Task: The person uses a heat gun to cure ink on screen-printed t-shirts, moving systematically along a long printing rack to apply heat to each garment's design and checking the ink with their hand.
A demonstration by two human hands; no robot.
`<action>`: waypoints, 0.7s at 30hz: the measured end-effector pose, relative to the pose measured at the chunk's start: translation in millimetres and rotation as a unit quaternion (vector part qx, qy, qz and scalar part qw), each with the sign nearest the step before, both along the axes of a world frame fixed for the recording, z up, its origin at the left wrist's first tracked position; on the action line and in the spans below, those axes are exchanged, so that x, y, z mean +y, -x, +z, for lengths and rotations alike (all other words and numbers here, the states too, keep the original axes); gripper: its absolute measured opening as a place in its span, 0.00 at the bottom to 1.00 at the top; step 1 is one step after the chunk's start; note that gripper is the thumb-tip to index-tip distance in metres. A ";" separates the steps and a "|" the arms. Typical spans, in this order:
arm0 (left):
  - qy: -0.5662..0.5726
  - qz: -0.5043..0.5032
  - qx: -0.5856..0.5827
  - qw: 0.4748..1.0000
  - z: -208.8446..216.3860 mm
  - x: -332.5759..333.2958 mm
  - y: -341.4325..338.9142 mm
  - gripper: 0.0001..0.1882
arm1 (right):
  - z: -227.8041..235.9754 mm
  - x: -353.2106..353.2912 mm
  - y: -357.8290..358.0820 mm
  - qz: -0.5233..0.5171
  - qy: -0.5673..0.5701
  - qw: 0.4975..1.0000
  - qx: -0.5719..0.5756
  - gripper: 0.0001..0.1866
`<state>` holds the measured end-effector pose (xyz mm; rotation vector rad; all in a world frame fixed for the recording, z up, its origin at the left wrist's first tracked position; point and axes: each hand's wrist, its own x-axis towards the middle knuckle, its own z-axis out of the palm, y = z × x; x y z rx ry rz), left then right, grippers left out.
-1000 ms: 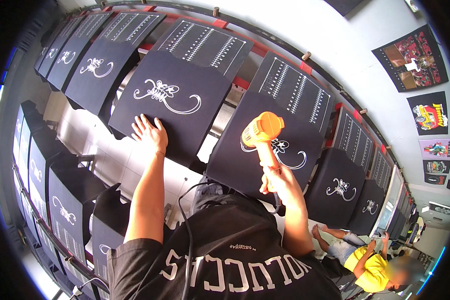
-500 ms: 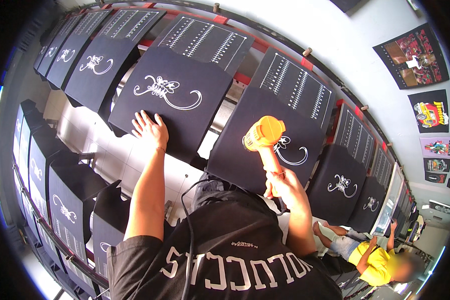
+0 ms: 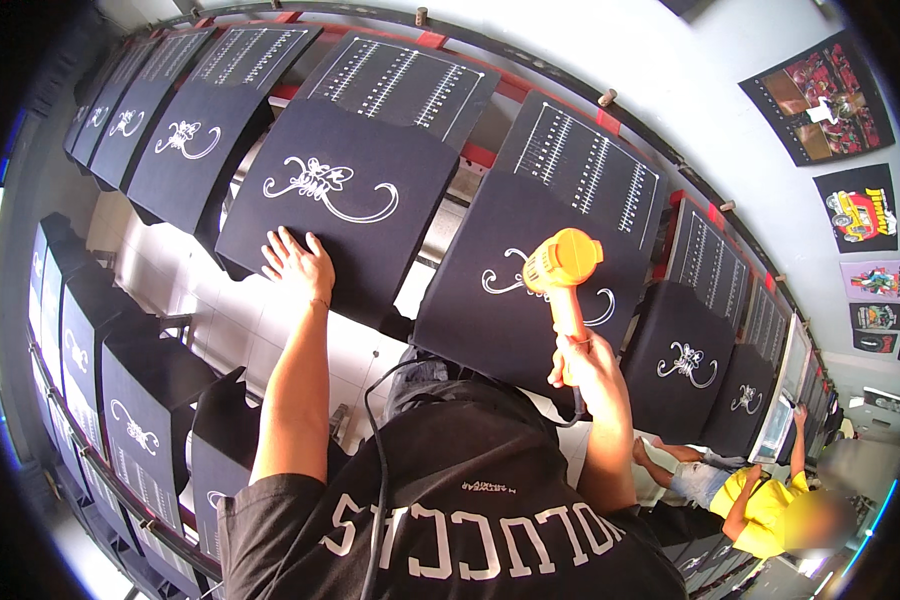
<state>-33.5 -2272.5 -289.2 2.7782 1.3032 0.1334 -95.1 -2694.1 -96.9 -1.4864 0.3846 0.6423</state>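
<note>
My left hand [image 3: 300,268] lies flat with fingers spread on the near edge of a black shirt panel [image 3: 380,270], which is laid over a flat board. A white curling flower print [image 3: 320,180] shows above my fingertips. In my right hand [image 3: 595,368] is an orange heat gun [image 3: 565,262], gripped by its handle with my fingers wrapped round it. The gun's head is above a second black shirt panel [image 3: 470,310] and hides the middle of its white print. A dark cord hangs from the handle's bottom.
More boards with printed black panels run along the rail [image 3: 530,85] to both sides, and another row [image 3: 135,420] stands at lower left. A person in a yellow top [image 3: 765,510] works at lower right by a framed screen [image 3: 775,410]. Posters [image 3: 820,100] hang on the wall.
The heat gun and my right hand have moved slightly to the right, uncovering the print's left curl. My left hand stays on its panel. The person in yellow has shifted a little.
</note>
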 end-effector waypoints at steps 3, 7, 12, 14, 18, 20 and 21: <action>0.001 -0.004 -0.003 1.000 -1.4 1.7 0.4 0.34 | -4.6 -9.8 -4.9 -0.009 -0.019 1.000 0.005 0.14; 0.002 -0.008 0.000 1.000 -1.9 1.5 0.9 0.34 | -0.3 -4.1 -8.4 -0.034 0.000 0.999 -0.005 0.16; -0.015 -0.014 -0.008 1.000 -6.6 3.5 3.2 0.34 | 4.8 0.1 -10.8 -0.043 -0.046 0.998 0.029 0.16; -0.018 -0.018 -0.006 1.000 -6.1 3.2 2.1 0.34 | 6.3 1.2 -11.5 -0.034 -0.036 0.999 0.021 0.14; -0.023 -0.029 0.000 0.999 -6.9 5.3 4.7 0.33 | 3.2 3.6 -12.0 -0.045 -0.017 0.999 0.007 0.12; -0.030 -0.034 0.000 0.999 -7.0 4.5 4.1 0.32 | 2.1 7.7 -14.2 -0.058 0.002 0.998 0.007 0.12; -0.030 -0.035 0.002 0.999 -6.7 4.9 4.5 0.32 | -0.6 2.5 -16.5 -0.064 -0.054 0.996 0.007 0.14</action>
